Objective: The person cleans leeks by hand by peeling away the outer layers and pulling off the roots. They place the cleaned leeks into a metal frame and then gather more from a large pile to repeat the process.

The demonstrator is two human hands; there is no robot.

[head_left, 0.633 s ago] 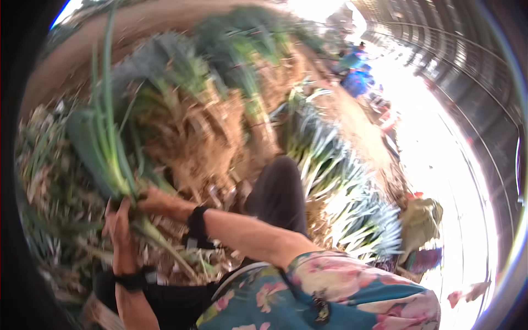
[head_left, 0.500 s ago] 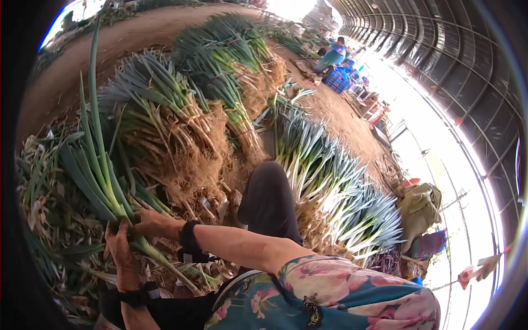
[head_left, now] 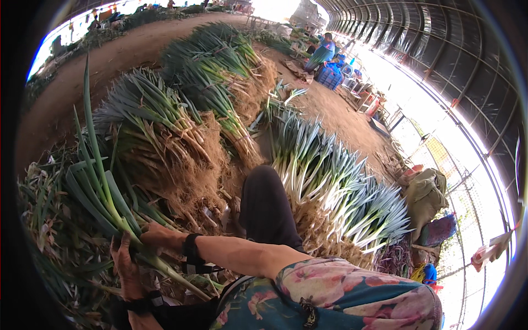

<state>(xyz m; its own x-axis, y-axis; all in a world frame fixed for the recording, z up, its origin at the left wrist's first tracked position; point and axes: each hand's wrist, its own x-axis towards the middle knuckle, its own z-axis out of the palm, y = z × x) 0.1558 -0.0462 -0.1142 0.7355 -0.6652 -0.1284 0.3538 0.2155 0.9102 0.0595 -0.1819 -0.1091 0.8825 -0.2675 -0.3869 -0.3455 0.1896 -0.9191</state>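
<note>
A long green onion slants across the lower left, its dark green leaves rising up and left and its pale stalk running down toward my lap. My left hand grips the stalk from the near left side, thumb pointing up along it. From the far right side, my right hand is closed on the same stalk, just below where the leaves fan out. Its fingertips are partly hidden. Both wrists wear black straps. Under and left of my hands lies a heap of stripped leaves.
Unpeeled green onions with brown roots lie beyond my hands, and tied bundles behind them. Right of my dark-trousered knee runs a row of white-stalked onions. An olive sack, blue crate and another person are farther off.
My view has tilted a little, so the surroundings shift in the picture. Both hands sit slightly lower and farther right in it, still gripping the green onion.
</note>
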